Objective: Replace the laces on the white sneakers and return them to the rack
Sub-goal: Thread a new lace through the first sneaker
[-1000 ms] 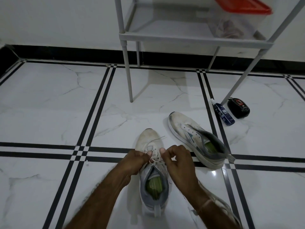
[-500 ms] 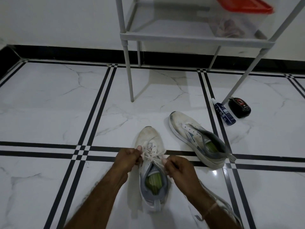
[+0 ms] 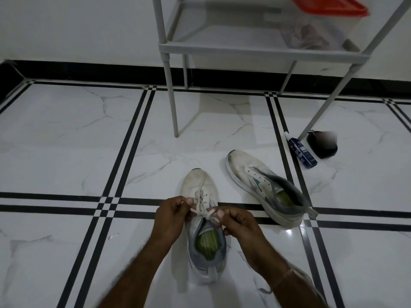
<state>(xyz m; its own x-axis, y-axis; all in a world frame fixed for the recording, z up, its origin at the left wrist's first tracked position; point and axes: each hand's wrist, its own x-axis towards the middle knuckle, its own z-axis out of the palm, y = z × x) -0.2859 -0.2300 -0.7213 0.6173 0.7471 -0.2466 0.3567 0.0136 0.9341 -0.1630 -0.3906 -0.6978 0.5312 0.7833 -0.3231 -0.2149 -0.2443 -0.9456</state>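
– White marble floor crossed by black lines fills the view. Where are the sneakers?

– The near sneaker sits on the floor just in front of us, toe pointing away, green insole showing. The second sneaker lies near it on the right, angled and not touching it.

– And our hands?

– Both are over the near sneaker's tongue. Our left hand has its fingers curled, pinching one end of the white lace between thumb and fingertip. Our right hand is curled too, pinching the other end. The lace criss-crosses through the eyelets toward the toe.

– How far along are we?

– Somewhere in the middle, we judge. The near sneaker carries a lace over several rows, but we see no bow, and we cannot tell whether this lace is the old one or the new. The second sneaker's eyelets look bare, so it needs lacing. Neither sneaker is on the grey rack standing beyond them by the wall, so the return is left to do.

– Anything else?

– A blue tube and a dark round object lie by the rack's right leg.
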